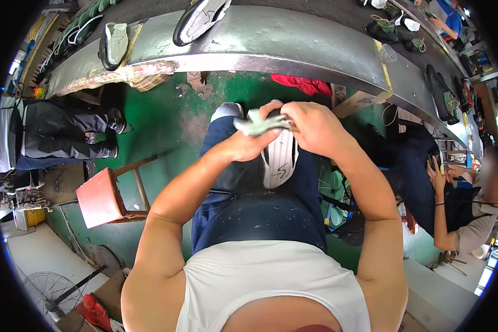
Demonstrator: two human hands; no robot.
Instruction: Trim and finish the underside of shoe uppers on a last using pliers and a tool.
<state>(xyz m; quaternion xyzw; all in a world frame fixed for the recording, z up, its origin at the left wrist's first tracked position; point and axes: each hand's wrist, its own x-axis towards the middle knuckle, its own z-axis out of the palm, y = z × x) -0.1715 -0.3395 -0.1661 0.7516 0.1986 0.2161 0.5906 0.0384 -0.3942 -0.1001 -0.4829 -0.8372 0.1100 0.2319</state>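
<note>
Over my lap is an unfinished shoe (279,166), its pale striped underside with a dark hand-drawn mark turned up. A light green flap of the shoe (255,126), smeared by motion, sticks out at its far end. My left hand (248,145) is closed on the left side of the shoe, beside the flap. From the right, my right hand (314,126) bends over the far end with its fingers curled in at the flap's edge. Exactly what those fingertips pinch is blurred.
Ahead runs a long metal bench (249,41) carrying a green shoe (115,45) and a white shoe (201,21). A reddish stool (100,198) stands at left near a standing person (55,133). Another person (467,221) sits at right. Red cloth (301,84) lies under the bench.
</note>
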